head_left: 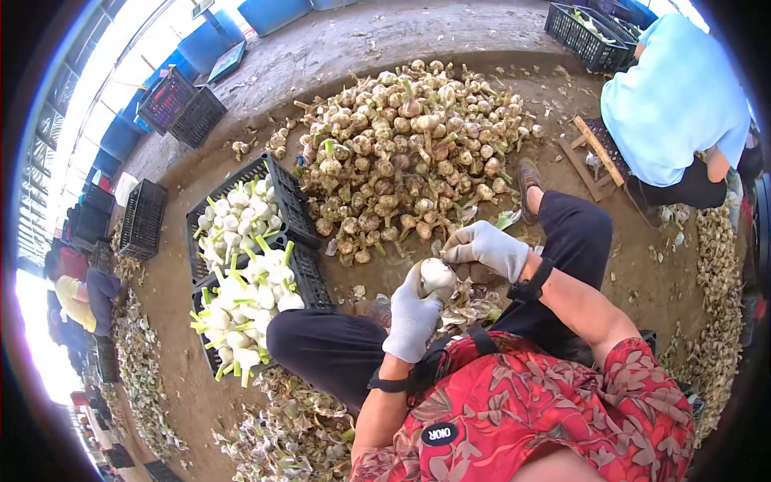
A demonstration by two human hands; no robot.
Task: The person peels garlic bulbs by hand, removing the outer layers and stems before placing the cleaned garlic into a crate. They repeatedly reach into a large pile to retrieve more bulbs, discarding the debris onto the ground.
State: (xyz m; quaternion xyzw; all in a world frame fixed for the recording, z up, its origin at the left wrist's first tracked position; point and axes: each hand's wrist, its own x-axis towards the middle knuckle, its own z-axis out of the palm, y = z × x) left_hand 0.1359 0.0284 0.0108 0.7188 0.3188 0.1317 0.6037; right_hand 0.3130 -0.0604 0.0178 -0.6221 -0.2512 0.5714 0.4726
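Observation:
My left hand [414,320], in a pale work glove, has its fingers wrapped round a whitish garlic bulb [438,278]. Right against the bulb's upper side is my gloved right hand [491,248]. Its thumb and fingers are pinched together, and what they hold, if anything, is too small to make out. Beyond both hands rises a large heap of brownish, unpeeled garlic bulbs [409,145]. Loose garlic skins [472,309] lie on the ground below my hands, between my legs.
At my left stand two black crates with cleaned garlic, a nearer one [318,277] and a farther one [295,197]. More skins [297,438] cover the ground nearby. A person in a light blue top [675,96] sits at the right, beside a wooden frame [590,165]. Stacked crates [197,116] stand far left.

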